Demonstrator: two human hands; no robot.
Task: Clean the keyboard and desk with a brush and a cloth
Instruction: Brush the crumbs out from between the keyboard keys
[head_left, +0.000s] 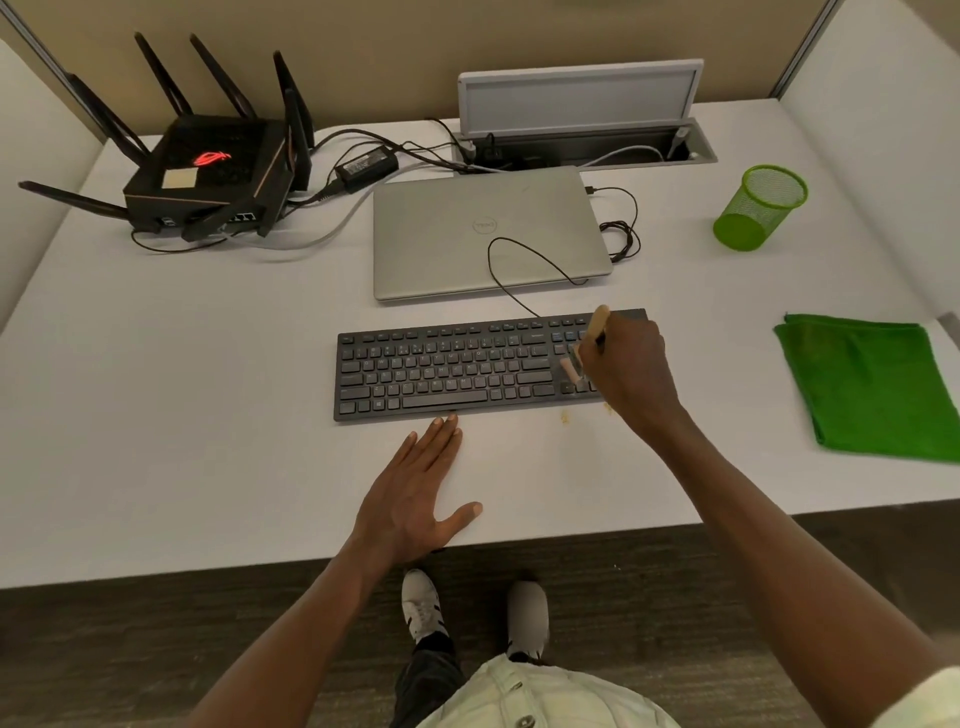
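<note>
White desk (182, 395): black flat keyboard (447, 371) centred. R hand (631, 364) grips small wooden-handled brush (584, 345) at numpad end; L hand (415, 488) flat, fingers straight. Folded green cloth (867, 387) lies right. Sweep w/ light strokes toward crumbs (565, 415).

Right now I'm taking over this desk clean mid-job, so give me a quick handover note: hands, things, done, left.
Right hand grips the brush, bristles on the right end of the keyboard.
Left hand lies flat and open on the desk, fingertips at the keyboard's front edge.
Green cloth lies folded and untouched at the right.
Done: brushing is under way; crumbs lie on the desk beside the keyboard.
Left: finish brushing, then wipe with the cloth.
</note>
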